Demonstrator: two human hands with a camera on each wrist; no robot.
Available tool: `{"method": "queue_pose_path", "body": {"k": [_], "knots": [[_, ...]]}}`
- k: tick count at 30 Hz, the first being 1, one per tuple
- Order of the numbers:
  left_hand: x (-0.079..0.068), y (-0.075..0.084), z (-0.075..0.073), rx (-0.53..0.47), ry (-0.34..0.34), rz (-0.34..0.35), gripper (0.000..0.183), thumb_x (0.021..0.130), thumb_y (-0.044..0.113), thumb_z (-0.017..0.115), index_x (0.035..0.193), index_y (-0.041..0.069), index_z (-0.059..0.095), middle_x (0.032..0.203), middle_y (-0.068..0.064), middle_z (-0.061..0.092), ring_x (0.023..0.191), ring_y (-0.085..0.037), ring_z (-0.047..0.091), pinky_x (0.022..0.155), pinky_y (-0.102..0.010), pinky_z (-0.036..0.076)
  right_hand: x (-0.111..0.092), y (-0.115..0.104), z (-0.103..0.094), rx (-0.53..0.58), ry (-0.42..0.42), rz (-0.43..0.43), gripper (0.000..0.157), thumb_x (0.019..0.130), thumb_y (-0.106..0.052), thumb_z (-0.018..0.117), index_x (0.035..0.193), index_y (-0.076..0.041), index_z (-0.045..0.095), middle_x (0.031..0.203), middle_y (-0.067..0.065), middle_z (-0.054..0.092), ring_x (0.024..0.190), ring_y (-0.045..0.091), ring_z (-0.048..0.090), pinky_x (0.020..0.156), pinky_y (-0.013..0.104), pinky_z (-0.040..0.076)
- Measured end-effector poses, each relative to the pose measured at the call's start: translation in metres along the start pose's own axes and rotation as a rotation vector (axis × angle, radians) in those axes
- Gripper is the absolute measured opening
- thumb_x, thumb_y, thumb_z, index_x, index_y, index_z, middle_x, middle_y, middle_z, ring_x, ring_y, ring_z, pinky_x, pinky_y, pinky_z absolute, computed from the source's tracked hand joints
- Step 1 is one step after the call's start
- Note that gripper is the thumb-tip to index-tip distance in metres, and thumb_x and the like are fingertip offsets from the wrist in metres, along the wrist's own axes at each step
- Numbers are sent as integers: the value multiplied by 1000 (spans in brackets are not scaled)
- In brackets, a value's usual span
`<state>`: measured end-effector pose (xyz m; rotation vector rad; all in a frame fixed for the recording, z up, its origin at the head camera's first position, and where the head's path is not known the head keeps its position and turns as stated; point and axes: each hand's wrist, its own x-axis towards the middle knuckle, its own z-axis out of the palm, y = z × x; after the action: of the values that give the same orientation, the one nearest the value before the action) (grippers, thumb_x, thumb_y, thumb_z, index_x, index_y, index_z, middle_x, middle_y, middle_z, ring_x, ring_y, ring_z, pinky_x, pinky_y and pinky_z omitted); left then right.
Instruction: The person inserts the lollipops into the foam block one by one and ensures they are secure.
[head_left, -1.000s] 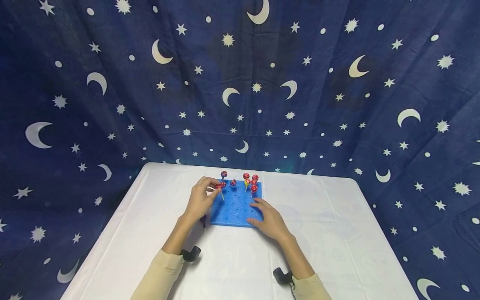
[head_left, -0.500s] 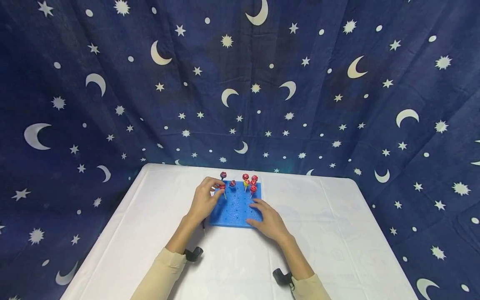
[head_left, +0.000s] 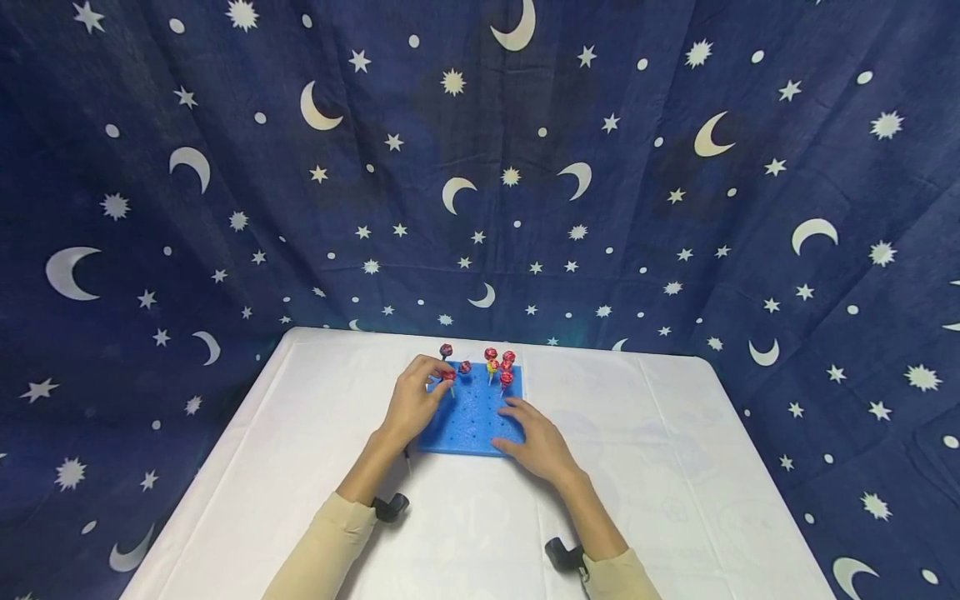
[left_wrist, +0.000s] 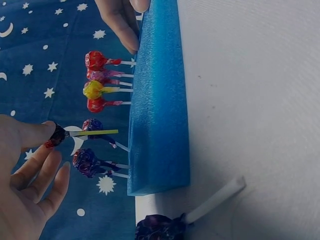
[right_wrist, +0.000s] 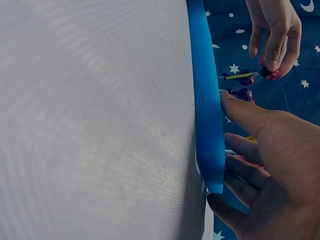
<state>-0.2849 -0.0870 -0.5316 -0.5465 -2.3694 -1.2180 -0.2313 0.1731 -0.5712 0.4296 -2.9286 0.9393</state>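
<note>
A blue foam board [head_left: 465, 421] with rows of small holes lies on the table. My left hand [head_left: 411, 404] pinches a lollipop [left_wrist: 56, 136] by its dark red wrapped head, between thumb and fingers. Its yellow stick [left_wrist: 102, 132] points down, the tip apart from the board in the left wrist view. Dark purple lollipops [left_wrist: 86, 162] stand in the board's left part. Toward its back right stand several more, including a yellow lollipop [left_wrist: 93, 90] and a red lollipop [left_wrist: 95, 61]. My right hand [head_left: 540, 442] rests at the board's right side, fingers spread and slightly bent, holding no lollipop.
A dark-wrapped lollipop [left_wrist: 160, 227] with a white stick lies on the white tablecloth [head_left: 660, 467], just left of the board and partly behind my left wrist in the head view. A dark blue curtain [head_left: 420, 192] with moons and stars hangs behind the table.
My left hand has moved slightly right over the board, carrying the pinched lollipop. My right hand stays in nearly the same place.
</note>
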Motion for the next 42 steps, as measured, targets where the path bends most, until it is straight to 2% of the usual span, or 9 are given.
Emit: {"method": "queue_pose_path", "body": {"k": [11,21,31,38,42], "knots": [[0,-3,5,33,-18,-4,17,92,5,80,106,12,75,109,-2,66,97,-21,69,86,-38,60,0,-1,1,1,5,1,58,92,-45,79,143,-21,64,159,2,50,149,32,43,119,57,38],[-1,-7,11,49,-3,8,17,91,4,80,105,12,75,108,-1,66,95,-19,68,83,-38,59,-1,0,0,1,-3,6,59,92,-46,79,143,-22,64,159,2,49,149,31,42,119,57,38],[-3,-12,15,54,-24,-5,17,91,4,80,106,11,75,110,-2,65,96,-21,69,85,-37,61,0,1,1,-8,9,-8,58,93,-46,79,143,-21,64,159,3,49,149,31,43,119,56,39],[-5,-14,16,58,-18,8,18,90,1,80,105,10,76,108,-2,63,93,-26,67,78,-36,58,0,2,1,-2,5,-12,58,93,-47,78,143,-22,64,159,2,49,149,30,43,119,55,39],[-5,-13,16,68,-32,1,19,91,1,80,107,10,76,109,-3,63,93,-24,65,78,-34,57,0,1,1,1,8,-22,58,93,-46,79,143,-20,64,159,4,50,149,32,43,119,56,39]]}}
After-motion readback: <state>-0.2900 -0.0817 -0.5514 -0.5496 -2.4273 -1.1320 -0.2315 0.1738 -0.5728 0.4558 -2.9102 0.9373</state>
